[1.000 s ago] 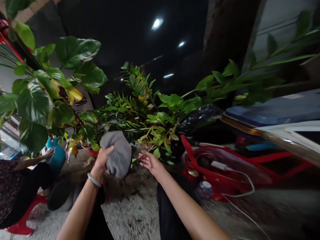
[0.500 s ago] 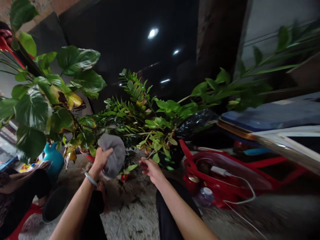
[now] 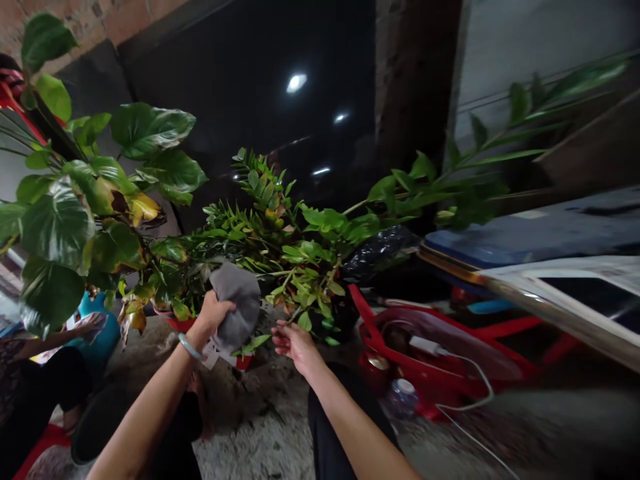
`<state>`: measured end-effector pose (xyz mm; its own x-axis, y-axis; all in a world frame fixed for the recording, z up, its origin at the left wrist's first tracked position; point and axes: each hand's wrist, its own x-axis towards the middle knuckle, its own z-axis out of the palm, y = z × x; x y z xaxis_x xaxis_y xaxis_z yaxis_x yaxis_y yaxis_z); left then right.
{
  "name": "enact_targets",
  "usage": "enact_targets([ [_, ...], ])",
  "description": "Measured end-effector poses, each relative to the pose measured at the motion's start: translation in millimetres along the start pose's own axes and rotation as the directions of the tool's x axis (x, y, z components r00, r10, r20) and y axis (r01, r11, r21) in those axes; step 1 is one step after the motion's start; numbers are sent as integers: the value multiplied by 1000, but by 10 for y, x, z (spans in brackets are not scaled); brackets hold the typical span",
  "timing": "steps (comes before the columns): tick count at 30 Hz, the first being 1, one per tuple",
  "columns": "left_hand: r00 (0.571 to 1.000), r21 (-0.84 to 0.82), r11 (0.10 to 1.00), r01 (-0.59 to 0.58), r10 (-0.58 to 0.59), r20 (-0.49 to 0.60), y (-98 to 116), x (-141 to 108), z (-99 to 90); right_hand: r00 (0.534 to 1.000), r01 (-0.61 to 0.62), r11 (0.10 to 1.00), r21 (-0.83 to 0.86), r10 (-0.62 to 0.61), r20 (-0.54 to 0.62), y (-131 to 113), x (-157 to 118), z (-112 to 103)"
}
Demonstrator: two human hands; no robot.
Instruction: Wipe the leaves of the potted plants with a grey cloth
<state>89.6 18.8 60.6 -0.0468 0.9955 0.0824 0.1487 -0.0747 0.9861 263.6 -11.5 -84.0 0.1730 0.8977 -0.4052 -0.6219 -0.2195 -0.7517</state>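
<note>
My left hand is closed on the edge of a rounded, flattish piece of grey cloth, thumb lying across its near side. A pale bracelet circles that wrist. To the right, apart from the cloth, my right hand hovers with loosely curled fingers, and I see nothing in them. Just beyond its fingertips are the leaves of a bushy green plant. Below the cloth, a small red pot with a green leaf over it is partly visible near the floor.
A large-leaved plant with yellowing leaves fills the left. At lower left another person sits near a turquoise vase and a dark bucket. On the right are a red basket, a white cable and a plastic bottle.
My left hand and the grey cloth have shifted right, closer to my right hand. My right hand has moved slightly left. The view has turned a little to the right.
</note>
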Motion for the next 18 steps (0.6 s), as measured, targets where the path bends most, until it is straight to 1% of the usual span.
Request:
enact_targets([
  [1,996,34,998,47,-49,70,-70,-52,6,1000,-11,1000,11,10,19,-8,-1,-13],
  [2,990,47,997,67,-72,118,-95,-107,-4,999,-19,1000,16,19,35,-14,2,-29],
  [3,988,38,997,62,-67,139,-70,-151,-26,999,-24,1000,15,24,47,-18,10,-45],
  [4,991,9,999,33,-34,132,1,-174,-54,998,-26,1000,10,26,49,-20,20,-58],
  [6,995,-56,995,-84,87,52,222,-140,-112,999,-20,1000,6,20,38,-16,40,-66],
  [8,973,-66,972,-224,219,-75,411,-15,-140,1000,2,1000,18,-2,31,-4,51,-45],
  [9,955,-46,960,-276,268,-131,447,59,-137,999,10,999,30,-11,35,2,50,-28],
  [10,940,-18,953,-303,296,-168,432,124,-125,999,15,999,45,-17,45,8,46,-10],
  [11,938,11,953,-302,299,-178,366,171,-107,998,15,998,57,-19,56,12,39,6],
  [12,948,39,961,-275,278,-158,259,192,-86,998,13,998,66,-18,64,16,31,17],
  [13,966,68,972,-227,233,-111,130,183,-68,998,7,997,71,-12,68,19,24,22],
  [15,994,117,987,-107,105,24,-110,91,-59,998,-16,998,58,13,64,21,16,10],
  [16,995,129,990,-56,44,88,-180,27,-71,998,-30,999,45,28,59,21,16,-4],
  [17,992,122,992,-20,4,130,-198,-32,-93,998,-43,999,30,41,55,20,19,-21],
  [18,989,99,995,-8,-7,149,-162,-76,-123,997,-51,999,17,50,53,18,24,-37],
])
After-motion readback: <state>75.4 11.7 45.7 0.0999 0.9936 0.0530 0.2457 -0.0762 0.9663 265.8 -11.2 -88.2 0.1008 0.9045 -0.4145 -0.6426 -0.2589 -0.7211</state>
